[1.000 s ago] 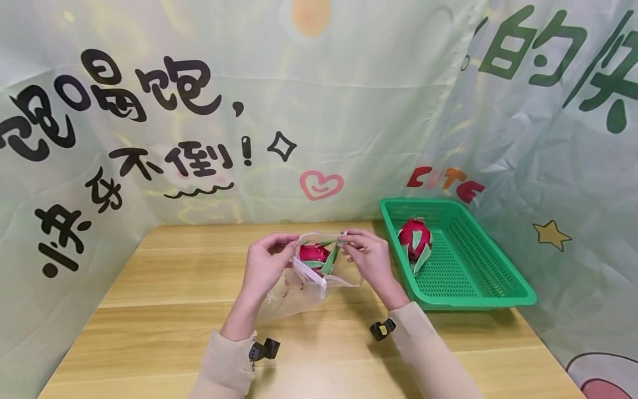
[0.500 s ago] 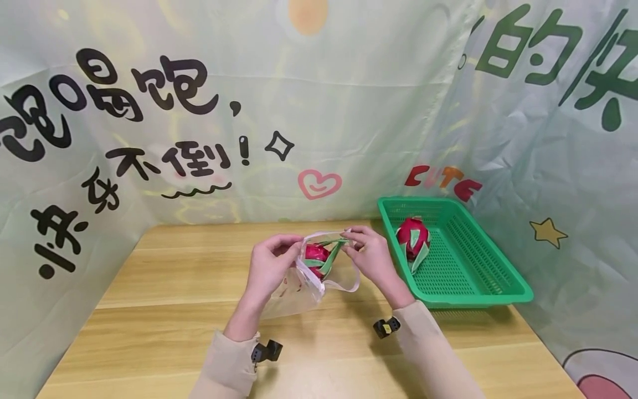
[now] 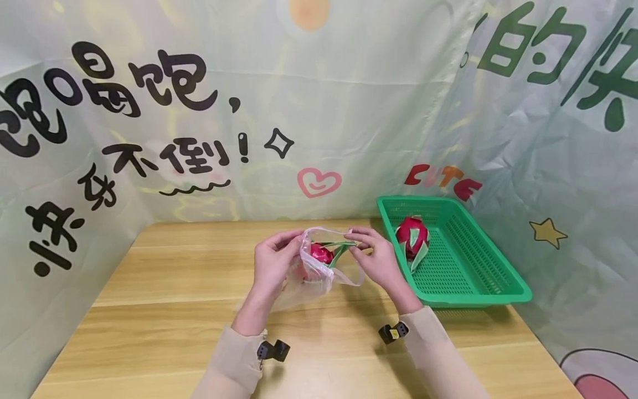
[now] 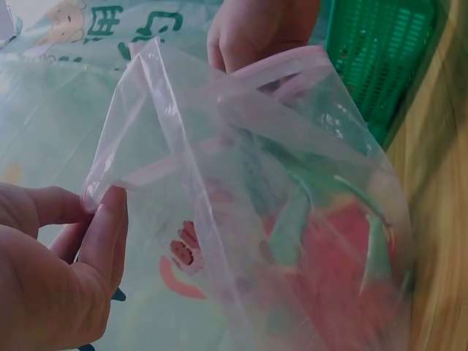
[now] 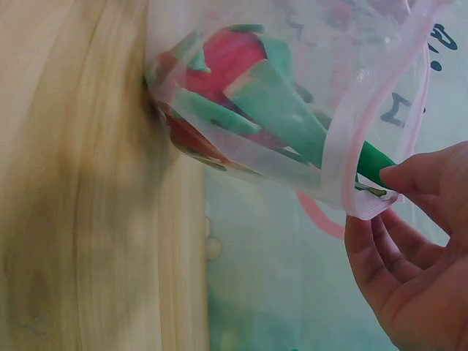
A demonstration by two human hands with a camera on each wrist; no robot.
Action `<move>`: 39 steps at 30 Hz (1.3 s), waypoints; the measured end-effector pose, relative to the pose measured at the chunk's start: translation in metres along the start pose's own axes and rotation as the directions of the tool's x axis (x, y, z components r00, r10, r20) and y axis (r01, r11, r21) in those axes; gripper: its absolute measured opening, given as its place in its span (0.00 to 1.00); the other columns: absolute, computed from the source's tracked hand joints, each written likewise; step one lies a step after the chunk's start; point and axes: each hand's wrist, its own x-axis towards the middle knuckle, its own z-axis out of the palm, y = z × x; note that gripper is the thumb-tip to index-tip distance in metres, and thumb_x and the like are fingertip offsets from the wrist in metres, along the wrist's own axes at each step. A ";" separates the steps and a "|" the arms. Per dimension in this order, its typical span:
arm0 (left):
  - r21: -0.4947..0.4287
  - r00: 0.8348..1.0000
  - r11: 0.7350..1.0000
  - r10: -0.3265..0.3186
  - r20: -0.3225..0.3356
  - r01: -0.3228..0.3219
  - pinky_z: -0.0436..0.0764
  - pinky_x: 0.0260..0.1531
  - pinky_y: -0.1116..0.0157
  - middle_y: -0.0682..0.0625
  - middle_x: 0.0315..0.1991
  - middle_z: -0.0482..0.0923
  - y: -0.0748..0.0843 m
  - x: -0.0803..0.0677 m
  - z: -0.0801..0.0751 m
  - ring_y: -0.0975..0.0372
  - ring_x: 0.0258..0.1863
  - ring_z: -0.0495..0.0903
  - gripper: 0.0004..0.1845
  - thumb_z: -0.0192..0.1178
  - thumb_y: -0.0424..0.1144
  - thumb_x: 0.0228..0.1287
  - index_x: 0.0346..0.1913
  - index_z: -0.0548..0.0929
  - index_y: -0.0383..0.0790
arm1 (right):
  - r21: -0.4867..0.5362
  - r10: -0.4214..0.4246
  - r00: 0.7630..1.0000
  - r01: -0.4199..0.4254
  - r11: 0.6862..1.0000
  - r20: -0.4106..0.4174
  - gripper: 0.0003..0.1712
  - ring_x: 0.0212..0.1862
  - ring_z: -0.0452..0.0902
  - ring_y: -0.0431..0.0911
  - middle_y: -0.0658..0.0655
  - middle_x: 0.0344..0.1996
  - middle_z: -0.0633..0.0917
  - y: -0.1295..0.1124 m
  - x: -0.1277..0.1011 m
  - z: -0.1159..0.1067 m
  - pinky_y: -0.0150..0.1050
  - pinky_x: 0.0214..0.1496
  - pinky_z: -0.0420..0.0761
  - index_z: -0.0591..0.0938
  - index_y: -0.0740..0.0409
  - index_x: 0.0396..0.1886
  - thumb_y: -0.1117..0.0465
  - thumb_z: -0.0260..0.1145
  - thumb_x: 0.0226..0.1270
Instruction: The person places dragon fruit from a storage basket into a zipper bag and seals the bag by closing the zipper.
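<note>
The left hand (image 3: pixel 271 266) pinched one side of the clear plastic bag's (image 3: pixel 311 277) pink-edged mouth between thumb and fingers; the right hand (image 3: pixel 381 259) pinched the opposite side, its fingertips (image 5: pixel 409 175) closed on the rim and on a green leaf tip; between the two hands, inside the bag, sat a red dragon fruit (image 3: pixel 321 253), the bag's bottom resting on the tabletop (image 3: pixel 164 310); just to the right of the right hand stood a green basket (image 3: pixel 478 277) holding a second dragon fruit (image 3: pixel 412 235); a printed cloth (image 3: pixel 199 111) hung beyond the hands.
</note>
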 end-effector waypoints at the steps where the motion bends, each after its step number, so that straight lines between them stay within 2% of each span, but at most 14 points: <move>1: -0.016 1.000 1.000 -0.004 -0.004 0.004 0.89 0.36 0.69 0.42 0.40 0.89 0.000 0.000 0.000 0.63 0.35 0.88 0.10 0.68 0.28 0.67 0.49 0.89 0.29 | -0.001 -0.015 1.000 0.015 1.000 0.002 0.16 0.45 0.87 0.54 0.57 0.61 0.84 0.000 -0.001 0.000 0.37 0.38 0.87 0.90 0.57 0.54 0.69 0.71 0.68; 3: -0.042 1.000 0.999 -0.016 -0.012 0.015 0.89 0.35 0.70 0.44 0.39 0.89 0.000 0.001 0.000 0.64 0.35 0.87 0.11 0.69 0.28 0.67 0.50 0.89 0.28 | -0.003 -0.070 0.997 0.070 0.998 -0.012 0.18 0.44 0.88 0.54 0.58 0.61 0.83 0.002 -0.005 0.002 0.40 0.39 0.89 0.89 0.57 0.56 0.71 0.71 0.68; 6: -0.083 0.999 0.996 -0.024 -0.022 0.022 0.88 0.34 0.71 0.47 0.38 0.89 0.001 0.001 -0.001 0.65 0.35 0.87 0.12 0.69 0.28 0.67 0.52 0.88 0.27 | 0.007 -0.156 0.986 0.157 0.988 -0.050 0.23 0.39 0.89 0.53 0.61 0.60 0.83 0.006 -0.010 0.006 0.38 0.33 0.90 0.88 0.57 0.58 0.76 0.70 0.65; 8: -0.100 1.000 0.995 -0.023 -0.020 0.021 0.88 0.34 0.72 0.49 0.37 0.89 0.004 0.002 -0.002 0.65 0.34 0.88 0.13 0.68 0.27 0.67 0.52 0.87 0.25 | 0.021 -0.185 0.980 0.187 0.982 -0.072 0.25 0.35 0.89 0.52 0.63 0.58 0.84 0.006 -0.011 0.008 0.36 0.27 0.88 0.87 0.59 0.58 0.80 0.68 0.64; 11: -0.156 1.000 0.988 -0.014 -0.012 0.012 0.89 0.35 0.70 0.50 0.36 0.90 0.010 0.003 -0.002 0.64 0.35 0.89 0.13 0.66 0.24 0.68 0.52 0.86 0.22 | 0.072 -0.145 0.986 0.151 0.986 -0.077 0.27 0.29 0.87 0.51 0.65 0.56 0.86 0.000 -0.004 0.004 0.32 0.22 0.85 0.87 0.61 0.58 0.83 0.62 0.64; 16: -0.253 0.999 0.967 0.035 0.014 -0.030 0.90 0.38 0.65 0.48 0.39 0.91 0.031 0.005 0.000 0.61 0.38 0.91 0.12 0.65 0.23 0.68 0.52 0.86 0.23 | 0.126 -0.073 0.995 0.081 0.989 -0.068 0.28 0.27 0.81 0.51 0.61 0.56 0.87 -0.023 0.023 -0.018 0.31 0.22 0.79 0.88 0.58 0.59 0.82 0.56 0.68; 19: -0.258 0.997 0.964 0.068 0.031 -0.058 0.90 0.37 0.66 0.47 0.39 0.91 0.041 0.003 0.005 0.60 0.39 0.91 0.11 0.66 0.24 0.68 0.52 0.87 0.25 | 0.111 -0.071 0.997 0.075 0.991 -0.038 0.28 0.27 0.78 0.49 0.57 0.57 0.87 -0.034 0.035 -0.030 0.31 0.23 0.75 0.88 0.54 0.60 0.80 0.54 0.71; 23: -0.267 0.998 0.962 0.065 0.024 -0.057 0.89 0.35 0.68 0.46 0.39 0.91 0.045 0.000 0.009 0.61 0.39 0.90 0.11 0.66 0.24 0.68 0.51 0.87 0.24 | 0.108 -0.041 0.999 0.036 0.993 0.035 0.27 0.26 0.76 0.46 0.55 0.62 0.85 -0.037 0.041 -0.035 0.31 0.22 0.72 0.86 0.51 0.63 0.76 0.55 0.74; 27: -0.301 0.998 0.952 0.058 0.006 -0.053 0.89 0.37 0.68 0.45 0.41 0.91 0.043 0.001 0.011 0.60 0.41 0.90 0.12 0.66 0.24 0.68 0.52 0.86 0.23 | 0.149 -0.016 0.997 0.004 0.989 0.077 0.23 0.32 0.80 0.52 0.55 0.68 0.81 -0.034 0.037 -0.036 0.33 0.27 0.79 0.84 0.50 0.67 0.69 0.61 0.77; 31: -0.338 0.998 0.940 0.053 -0.023 -0.057 0.89 0.39 0.68 0.45 0.41 0.91 0.040 0.003 0.009 0.60 0.41 0.90 0.12 0.67 0.25 0.68 0.52 0.87 0.25 | 0.209 -0.032 0.996 0.013 0.978 0.086 0.23 0.45 0.83 0.60 0.55 0.69 0.79 -0.033 0.027 -0.037 0.40 0.41 0.89 0.82 0.50 0.68 0.65 0.65 0.77; 34: -0.348 0.998 0.936 0.043 -0.046 -0.057 0.89 0.38 0.69 0.46 0.40 0.91 0.039 0.003 0.005 0.61 0.41 0.90 0.10 0.67 0.25 0.68 0.50 0.88 0.28 | 0.233 -0.034 0.995 0.012 0.972 0.091 0.24 0.49 0.86 0.58 0.56 0.67 0.80 -0.033 0.019 -0.036 0.43 0.44 0.90 0.82 0.50 0.69 0.66 0.65 0.77; 39: -0.370 0.998 0.927 0.034 -0.058 -0.053 0.89 0.36 0.69 0.46 0.40 0.91 0.038 0.000 0.000 0.61 0.39 0.90 0.08 0.67 0.24 0.67 0.47 0.90 0.31 | 0.276 -0.054 0.995 0.030 0.961 0.080 0.24 0.52 0.87 0.56 0.58 0.67 0.80 -0.033 0.012 -0.034 0.38 0.47 0.89 0.81 0.52 0.69 0.68 0.63 0.77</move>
